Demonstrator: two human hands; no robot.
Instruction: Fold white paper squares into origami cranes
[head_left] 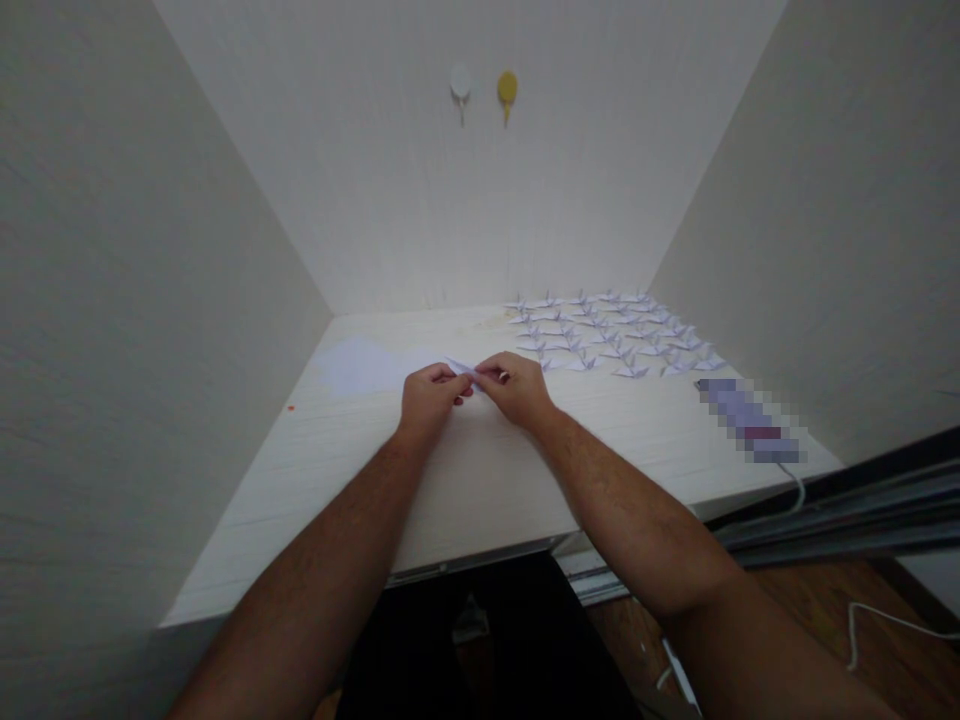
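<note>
Alcove: plain pale walls [480, 200] close in on three sides; wood floor [810, 600] below right.
Desk: white wood-grain top [480, 480], fitted wall to wall.
Paper cranes: small white folded birds [611, 335] in neat rows at the back right, probably parked out of the hands' way.
Loose sheet: pale paper [360, 365] lying flat, back left, within reach.
Blurred object: oblong [754, 420] near the right edge; not identifiable.
Left hand: [429, 395] fingertips pinching the folded paper piece [465, 368].
Right hand: [517, 388] pinching its other end.
Folded paper piece: pointed, held just above mid-desk; the two-ended grip likely keeps a crease taut.
Wall hooks: white [460, 85] and yellow [507, 88], side by side.
</note>
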